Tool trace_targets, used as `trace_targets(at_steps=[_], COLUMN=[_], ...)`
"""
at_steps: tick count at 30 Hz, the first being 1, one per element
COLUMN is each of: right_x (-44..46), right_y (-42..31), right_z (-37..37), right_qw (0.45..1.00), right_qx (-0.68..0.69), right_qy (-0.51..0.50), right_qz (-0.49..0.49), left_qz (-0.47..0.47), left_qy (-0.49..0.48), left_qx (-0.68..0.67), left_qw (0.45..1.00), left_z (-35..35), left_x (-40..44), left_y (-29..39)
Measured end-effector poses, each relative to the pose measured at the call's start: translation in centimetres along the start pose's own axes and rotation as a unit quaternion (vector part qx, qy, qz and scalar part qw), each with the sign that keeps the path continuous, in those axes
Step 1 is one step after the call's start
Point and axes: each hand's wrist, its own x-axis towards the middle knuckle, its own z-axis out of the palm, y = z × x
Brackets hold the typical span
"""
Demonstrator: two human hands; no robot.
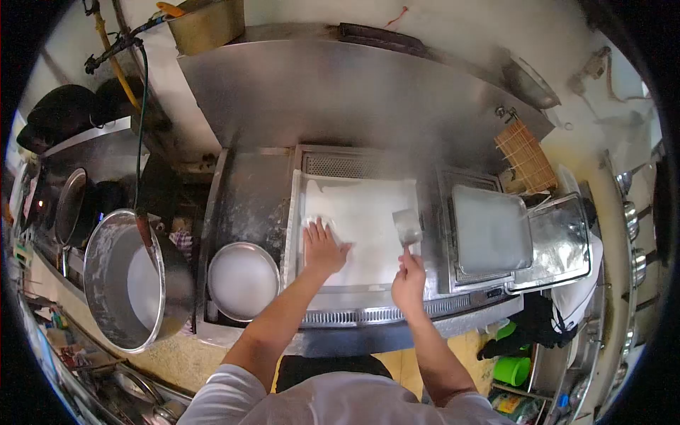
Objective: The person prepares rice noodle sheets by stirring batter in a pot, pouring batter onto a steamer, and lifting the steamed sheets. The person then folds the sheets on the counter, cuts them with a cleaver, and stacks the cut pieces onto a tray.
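Note:
A smooth white sheet (361,219) lies over a square frame on the steel counter, under a haze of steam. My left hand (324,249) rests on the sheet's left part, fingers spread, palm down. A pale, crumpled patch shows around its fingertips; I cannot tell what it is. My right hand (409,280) is closed around the handle of a flat metal scraper (407,225). The scraper's broad blade points away from me, over the sheet's right side. Whether the blade touches the sheet is unclear.
Left of the sheet stands a round pan of white liquid (244,281), beside a large metal pot (173,297). To the right are a cloudy white tray (492,230) and a shiny metal tray (563,241). A person in a white top (579,287) is close on the right.

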Motion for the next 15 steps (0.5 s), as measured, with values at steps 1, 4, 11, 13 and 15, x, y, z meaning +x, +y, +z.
trace_targets(at_steps=[1, 4, 11, 13, 15], right_x=[-0.6, -1.8, -2.4, -2.1, -1.4], right_y=[-0.1, -0.1, 3.1, 3.1, 2.5], right_z=[-0.5, -1.8, -2.4, -2.2, -2.0], right_qw=[1.0, 0.999, 0.999, 1.0, 1.0], right_qx=[0.001, 0.016, -0.023, -0.013, -0.017], right_qy=[-0.006, -0.018, -0.015, -0.015, -0.024], right_qz=[0.006, 0.023, -0.025, -0.005, 0.002], left_qz=[-0.006, -0.008, 0.003, 0.009, 0.003], left_qy=[0.005, 0.026, 0.089, 0.144, 0.194], left_qx=[0.003, 0.007, -0.053, -0.087, -0.117], left_qw=[1.0, 1.0, 0.995, 0.986, 0.974], left_z=[-0.2, -1.1, -2.0, -2.5, -2.5], left_x=[1.5, 4.1, 3.3, 1.3, -0.4], left_y=[0.2, 0.8, 1.4, 0.1, -2.5])
